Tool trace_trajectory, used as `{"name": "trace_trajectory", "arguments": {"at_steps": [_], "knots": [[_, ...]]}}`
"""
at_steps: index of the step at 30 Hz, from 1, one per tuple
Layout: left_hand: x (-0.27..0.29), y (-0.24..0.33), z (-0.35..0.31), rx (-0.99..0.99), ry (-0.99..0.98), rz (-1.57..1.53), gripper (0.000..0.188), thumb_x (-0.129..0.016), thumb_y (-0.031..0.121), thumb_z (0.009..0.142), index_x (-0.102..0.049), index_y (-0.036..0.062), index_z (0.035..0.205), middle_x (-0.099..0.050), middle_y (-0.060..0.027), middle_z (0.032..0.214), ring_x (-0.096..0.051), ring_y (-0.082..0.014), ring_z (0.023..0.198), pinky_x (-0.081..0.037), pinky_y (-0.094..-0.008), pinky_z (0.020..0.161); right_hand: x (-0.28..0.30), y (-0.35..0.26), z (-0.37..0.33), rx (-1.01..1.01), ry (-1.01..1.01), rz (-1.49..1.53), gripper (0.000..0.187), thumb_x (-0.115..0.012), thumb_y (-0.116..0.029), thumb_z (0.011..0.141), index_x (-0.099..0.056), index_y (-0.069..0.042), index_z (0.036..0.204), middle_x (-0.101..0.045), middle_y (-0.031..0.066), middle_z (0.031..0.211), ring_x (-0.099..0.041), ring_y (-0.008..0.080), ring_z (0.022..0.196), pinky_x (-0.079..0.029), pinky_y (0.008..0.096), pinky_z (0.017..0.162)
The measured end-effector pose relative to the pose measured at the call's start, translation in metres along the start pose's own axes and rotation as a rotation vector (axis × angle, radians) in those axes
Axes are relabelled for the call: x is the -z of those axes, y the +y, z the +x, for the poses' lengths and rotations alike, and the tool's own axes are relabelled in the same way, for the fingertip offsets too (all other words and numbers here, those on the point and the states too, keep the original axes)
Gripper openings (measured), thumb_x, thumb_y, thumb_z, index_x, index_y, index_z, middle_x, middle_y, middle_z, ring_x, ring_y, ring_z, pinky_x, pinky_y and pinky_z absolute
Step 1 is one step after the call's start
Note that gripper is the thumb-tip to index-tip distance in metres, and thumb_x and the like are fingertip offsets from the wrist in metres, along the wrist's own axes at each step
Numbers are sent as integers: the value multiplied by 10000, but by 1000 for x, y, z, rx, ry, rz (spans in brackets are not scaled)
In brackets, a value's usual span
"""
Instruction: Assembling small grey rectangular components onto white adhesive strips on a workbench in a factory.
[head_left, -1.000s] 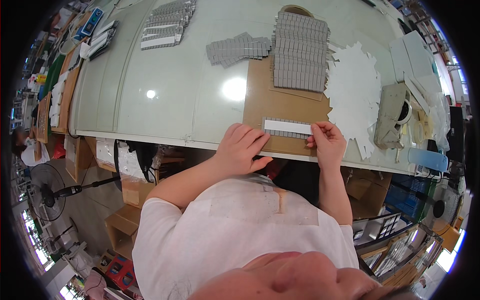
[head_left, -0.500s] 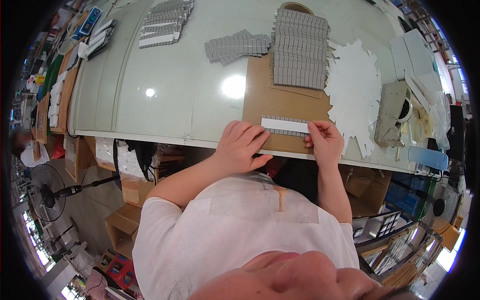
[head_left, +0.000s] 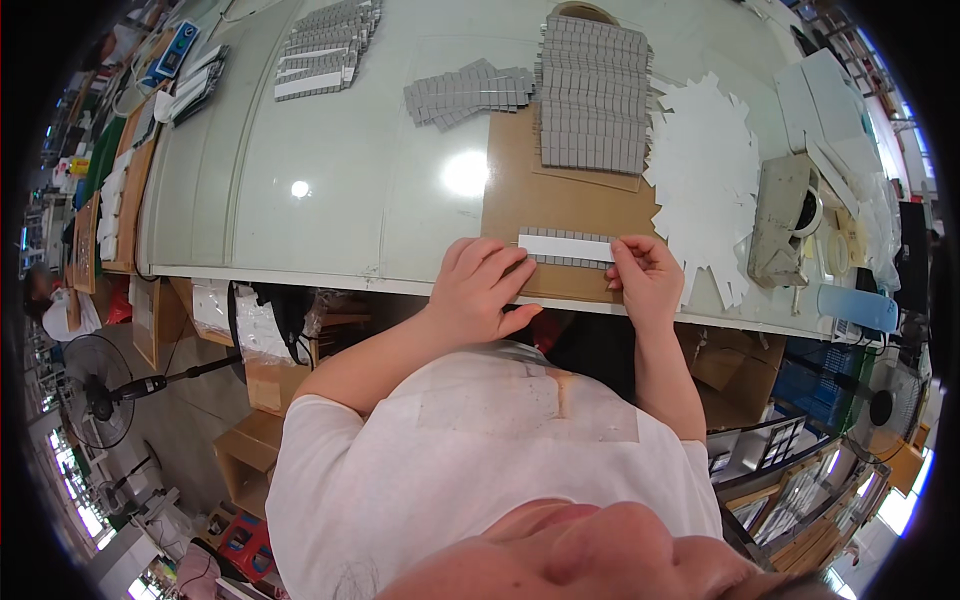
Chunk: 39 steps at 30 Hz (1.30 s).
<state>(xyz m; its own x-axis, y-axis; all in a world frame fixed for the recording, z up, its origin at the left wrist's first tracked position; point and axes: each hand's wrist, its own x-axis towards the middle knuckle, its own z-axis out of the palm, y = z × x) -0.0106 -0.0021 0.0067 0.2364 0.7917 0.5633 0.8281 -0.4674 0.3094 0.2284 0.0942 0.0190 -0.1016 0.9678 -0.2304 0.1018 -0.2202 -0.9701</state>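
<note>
A grey strip divided into small blocks lies lengthwise on a brown board near the table's front edge. Along its middle runs a white strip. My left hand rests flat by the left end, fingertips touching it, thumb stretched apart. At the right end, thumb and forefinger of my right hand pinch the end of the white strip, the other fingers curled. Beyond them stands a tall overlapping stack of similar grey strips, with a smaller fanned pile to its left.
Under the strips lies the brown board. Jagged white sheet material spreads to its right, beside a metal tape dispenser and a blue bottle. More grey strips with white bands lie at the far left. A fan stands left.
The view has shifted very slightly. Both hands stay at the two ends of the strip, with no clear movement of the strip on the board.
</note>
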Motion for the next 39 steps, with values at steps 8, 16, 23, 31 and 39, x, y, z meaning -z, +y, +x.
{"name": "trace_trajectory", "arguments": {"at_steps": [8,16,23,31,39], "knots": [[1,0,-1,8,4,27,466,-735,425,815,-724,69,1114,-638,-56,1204,-549,-269,1121,-419,-459,987,26,18,-6,196,156,-23,189,-688,-37,976,-661,9,1156,-681,39,908,-637,81,657,-519,218,548],[-1,1,-1,9,-13,35,449,-698,417,864,-736,67,1143,-652,-66,1220,-550,-300,1130,-427,-461,973,36,23,-10,856,189,-638,168,-762,-15,817,-745,-41,982,-683,102,996,-635,279,862,-512,369,785],[-2,3,-1,4,13,33,433,-695,408,870,-740,65,1129,-618,-68,1154,-526,-297,1081,-429,-460,955,30,9,-21,947,55,-1090,284,-749,-276,864,-779,-173,1127,-596,109,1396,-520,302,1269,-276,548,1148],[-3,2,-3,11,6,36,430,-735,411,807,-720,102,1105,-599,-30,1136,-503,-265,1100,-422,-448,982,31,13,-20,925,-7,-1088,283,-716,-308,908,-778,-191,1158,-567,108,1449,-492,306,1317,-206,575,1192],[-2,-1,1,8,19,38,446,-755,394,779,-713,101,1112,-593,-34,1144,-505,-273,1089,-424,-458,969,28,8,-15,951,-22,-1087,282,-726,-303,901,-771,-193,1157,-572,91,1444,-486,301,1321,-218,580,1188]]}}
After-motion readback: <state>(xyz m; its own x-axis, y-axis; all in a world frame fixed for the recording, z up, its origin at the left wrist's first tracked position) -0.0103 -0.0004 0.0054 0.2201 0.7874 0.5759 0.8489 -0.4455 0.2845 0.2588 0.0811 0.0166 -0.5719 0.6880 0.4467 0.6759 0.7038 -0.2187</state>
